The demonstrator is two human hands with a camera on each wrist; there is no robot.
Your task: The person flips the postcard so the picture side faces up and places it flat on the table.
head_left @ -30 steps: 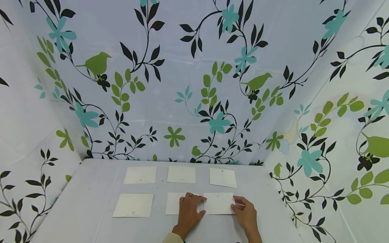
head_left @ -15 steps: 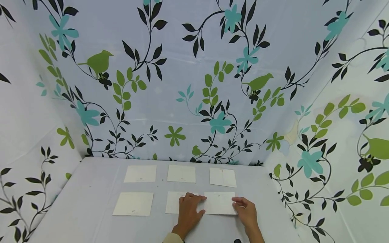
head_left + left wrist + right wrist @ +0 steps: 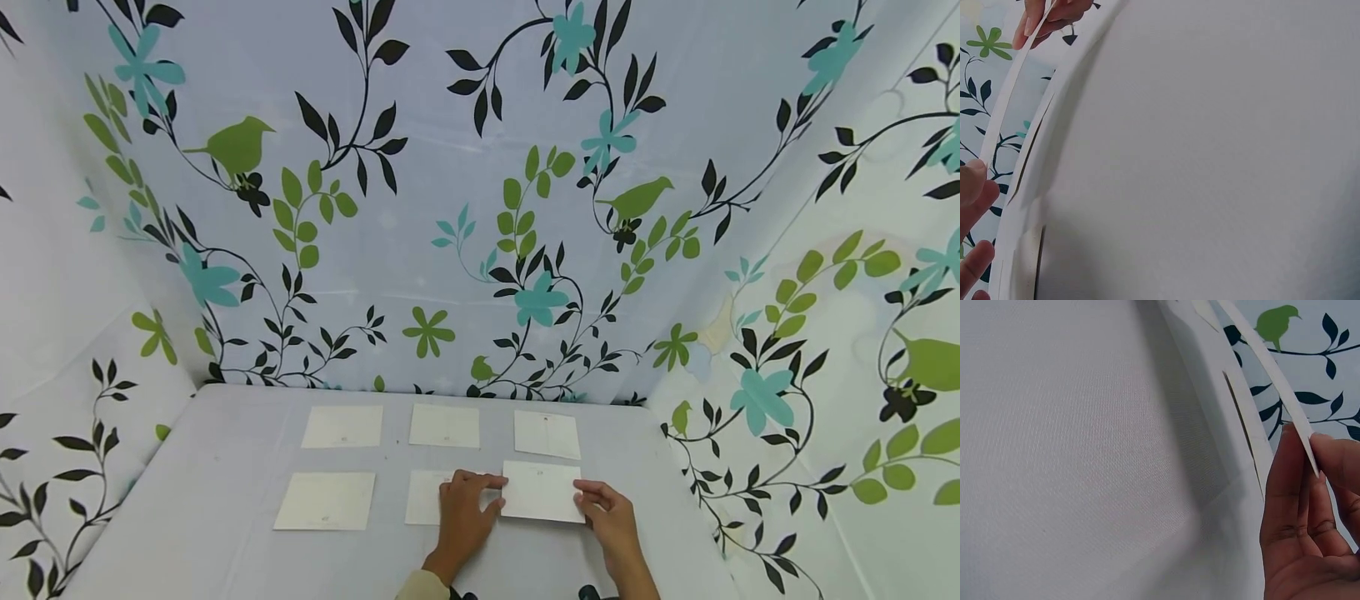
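A white paper card [image 3: 542, 497] with a small mark near its top edge is held up between both hands. My left hand [image 3: 463, 515] pinches its left edge, and my right hand [image 3: 611, 518] pinches the right edge between thumb and fingers. Seen edge-on in both wrist views, the card [image 3: 1275, 378] stands off the cloth and bows slightly. Just left of it lies another card [image 3: 422, 500], partly covered by my left hand. In the left wrist view the left fingers [image 3: 975, 197] show at the near end.
More cards lie flat on the white-covered table [image 3: 225, 500]: a front left card [image 3: 324, 502], a back left card [image 3: 342, 427], a back middle card [image 3: 444, 427] and a back right card [image 3: 546, 436]. A patterned curtain [image 3: 420, 250] stands behind and at the sides.
The pinched card has come up off the table, and both hands have risen slightly with it. The cards around it lie in the same places.
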